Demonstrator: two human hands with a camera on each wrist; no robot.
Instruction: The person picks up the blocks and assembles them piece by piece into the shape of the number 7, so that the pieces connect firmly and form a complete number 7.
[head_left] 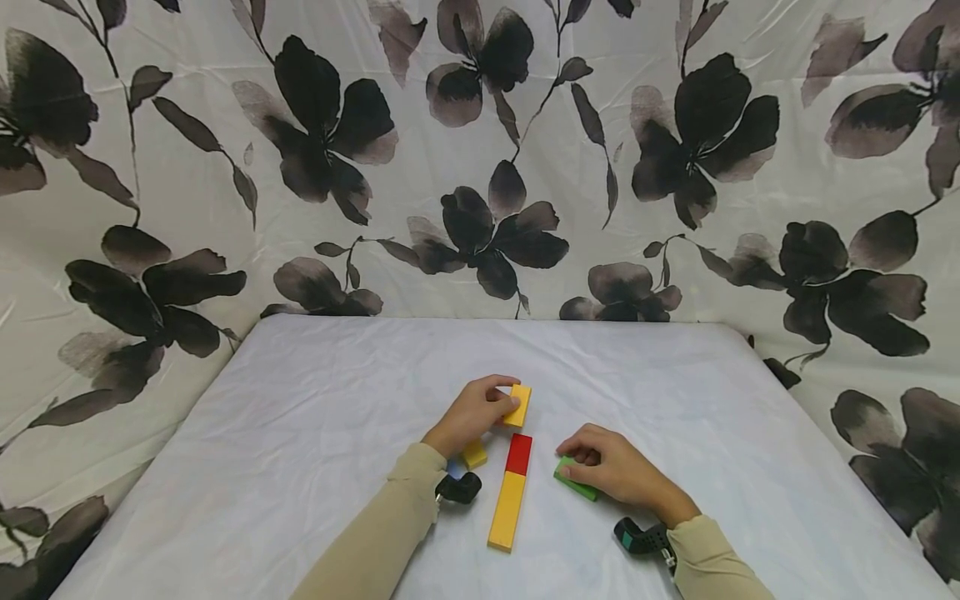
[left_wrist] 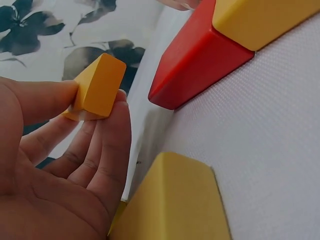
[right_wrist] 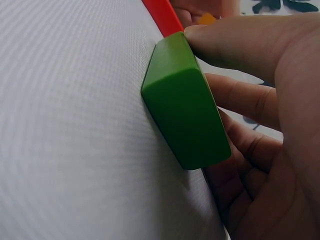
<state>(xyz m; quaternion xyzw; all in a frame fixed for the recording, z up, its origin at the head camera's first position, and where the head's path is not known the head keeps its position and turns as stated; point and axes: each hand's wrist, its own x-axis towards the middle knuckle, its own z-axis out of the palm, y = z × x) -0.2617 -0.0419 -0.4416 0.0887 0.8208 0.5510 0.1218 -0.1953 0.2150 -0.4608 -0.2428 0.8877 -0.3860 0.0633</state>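
My left hand [head_left: 468, 417] pinches a yellow block [head_left: 522, 400] between thumb and fingers, just beyond the far end of a red block [head_left: 518, 454]. In the left wrist view this held yellow block [left_wrist: 104, 86] is tilted at the fingertips. The red block lies end to end with a long yellow block [head_left: 507, 512], making a straight row on the table. To the right of the row, my right hand [head_left: 621, 468] holds a green block [head_left: 577, 485] by its edges. The right wrist view shows the thumb at one end of the green block [right_wrist: 190, 115], with other fingers behind it.
Beside the left wrist lie another yellow block [head_left: 475, 454] and a blue block [head_left: 454, 469], partly hidden by the arm. A white cloth [head_left: 337, 400] covers the table. Behind it hangs a flower-patterned curtain [head_left: 600, 275].
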